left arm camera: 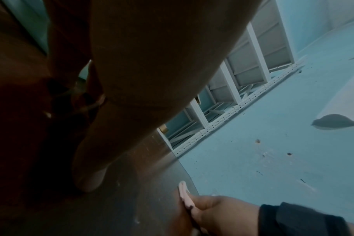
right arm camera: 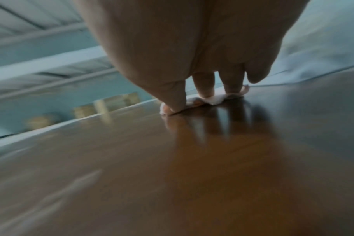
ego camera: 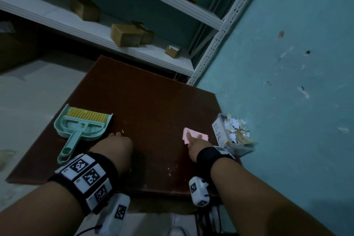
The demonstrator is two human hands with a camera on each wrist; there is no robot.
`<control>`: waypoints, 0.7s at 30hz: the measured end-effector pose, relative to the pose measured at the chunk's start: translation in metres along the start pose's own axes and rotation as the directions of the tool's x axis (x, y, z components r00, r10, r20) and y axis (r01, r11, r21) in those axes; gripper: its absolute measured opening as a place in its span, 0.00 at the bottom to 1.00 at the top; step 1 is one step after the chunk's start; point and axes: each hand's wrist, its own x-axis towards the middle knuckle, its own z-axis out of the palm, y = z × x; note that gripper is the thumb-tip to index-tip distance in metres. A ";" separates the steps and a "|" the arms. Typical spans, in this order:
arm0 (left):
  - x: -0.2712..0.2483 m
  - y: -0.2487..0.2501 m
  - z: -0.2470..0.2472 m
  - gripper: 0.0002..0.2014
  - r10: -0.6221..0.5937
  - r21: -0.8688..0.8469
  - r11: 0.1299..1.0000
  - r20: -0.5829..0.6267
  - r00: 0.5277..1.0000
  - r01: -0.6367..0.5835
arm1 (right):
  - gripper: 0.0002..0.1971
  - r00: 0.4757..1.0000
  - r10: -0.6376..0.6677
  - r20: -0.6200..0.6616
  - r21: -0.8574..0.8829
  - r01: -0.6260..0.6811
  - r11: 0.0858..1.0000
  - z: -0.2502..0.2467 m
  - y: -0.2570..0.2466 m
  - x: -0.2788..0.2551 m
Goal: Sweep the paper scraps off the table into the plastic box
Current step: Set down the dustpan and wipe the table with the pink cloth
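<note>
On the dark brown table (ego camera: 149, 101), my right hand (ego camera: 192, 140) presses a pink cloth (ego camera: 199, 134) flat with straight fingers (right arm camera: 205, 86); the cloth (right arm camera: 214, 99) bunches under them. Just right of it, at the table's right edge, stands the clear plastic box (ego camera: 220, 130), filled with paper scraps (ego camera: 236, 130). My left hand (ego camera: 116, 137) reaches down to the table beside a tiny scrap (ego camera: 122, 131). Its fingers (left arm camera: 91, 89) curl in shadow, so I cannot make out any grip. A few small scraps (ego camera: 170, 173) lie near the front edge.
A mint green dustpan (ego camera: 86, 126) with a yellow-bristled brush (ego camera: 87, 116) laid in it sits at the table's left, handle toward me. White shelving (ego camera: 115, 44) with cardboard boxes stands behind the table. A teal wall (ego camera: 287, 82) runs along the right.
</note>
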 end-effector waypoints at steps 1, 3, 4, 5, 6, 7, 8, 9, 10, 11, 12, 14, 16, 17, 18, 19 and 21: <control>0.000 0.000 -0.001 0.33 0.003 -0.001 1.000 0.000 1.000 -0.003 | 0.36 0.999 -0.034 0.015 -0.014 0.034 0.999 -0.001 -0.010 -0.008; -0.001 0.000 -0.001 0.34 0.002 -0.004 1.000 0.010 1.000 -0.002 | 0.39 0.995 -0.098 0.028 -0.003 0.098 0.995 0.000 -0.032 -0.024; -0.002 0.000 -0.001 0.34 0.002 -0.006 1.000 0.014 1.000 -0.002 | 0.40 0.989 -0.143 0.032 0.002 0.143 0.990 0.000 -0.045 -0.031; -0.002 -0.001 -0.001 0.34 0.002 -0.007 1.000 0.016 1.000 -0.002 | 0.41 0.981 -0.190 0.041 0.000 0.191 0.982 -0.001 -0.056 -0.042; -0.003 -0.003 -0.002 0.33 0.003 -0.010 1.000 0.016 1.000 -0.003 | 0.42 0.970 -0.240 0.049 -0.002 0.240 0.971 0.000 -0.067 -0.050; -0.004 -0.004 -0.001 0.31 0.005 -0.012 1.000 0.014 1.000 -0.005 | 0.42 0.956 -0.287 0.060 -0.002 0.288 0.958 -0.001 -0.078 -0.060; -0.005 -0.005 0.000 0.28 0.006 -0.011 1.000 0.008 1.000 -0.006 | 0.44 0.942 -0.329 0.063 -0.001 0.330 0.944 -0.001 -0.087 -0.067; -0.007 -0.007 0.003 0.25 0.008 -0.005 1.000 0.003 1.000 -0.008 | 0.45 0.928 -0.367 0.067 0.001 0.367 0.930 -0.001 -0.096 -0.073; -0.009 -0.009 0.006 0.22 0.011 0.008 1.000 -0.003 1.000 -0.011 | 0.46 0.917 -0.390 0.087 0.013 0.391 0.920 -0.002 -0.104 -0.079; -0.010 -0.010 0.010 0.20 0.012 0.029 1.000 -0.020 1.000 -0.012 | 0.49 0.907 -0.401 0.128 0.017 0.402 0.916 -0.002 -0.111 -0.085; -0.010 -0.012 0.013 0.18 0.016 0.053 0.999 -0.054 0.998 -0.013 | 0.52 0.896 -0.414 0.160 0.012 0.417 0.909 0.000 -0.118 -0.089; -0.011 -0.014 0.016 0.18 0.025 0.066 0.998 -0.092 0.995 -0.019 | 0.58 0.881 -0.444 0.165 -0.037 0.456 0.889 0.008 -0.125 -0.096; -0.011 -0.013 0.014 0.20 0.025 0.057 0.998 -0.035 0.999 -0.023 | 0.59 0.867 -0.483 0.124 -0.074 0.493 0.867 0.019 -0.122 -0.098; -0.011 -0.012 0.013 0.21 0.019 0.054 0.998 -0.025 1.000 -0.017 | 0.57 0.865 -0.489 0.110 -0.072 0.498 0.864 0.022 -0.116 -0.099; -0.010 -0.010 0.012 0.22 0.012 0.046 0.999 -0.032 0.999 -0.010 | 0.53 0.867 -0.487 0.109 -0.057 0.494 0.867 0.023 -0.107 -0.098; -0.010 -0.009 0.012 0.23 0.002 0.042 0.999 -0.039 0.999 0.000 | 0.50 0.871 -0.477 0.115 -0.033 0.484 0.875 0.022 -0.096 -0.097; -0.010 -0.008 0.015 0.27 -0.019 0.048 0.999 -0.041 0.999 0.021 | 0.46 0.897 -0.431 0.095 0.031 0.431 0.902 0.021 -0.066 -0.095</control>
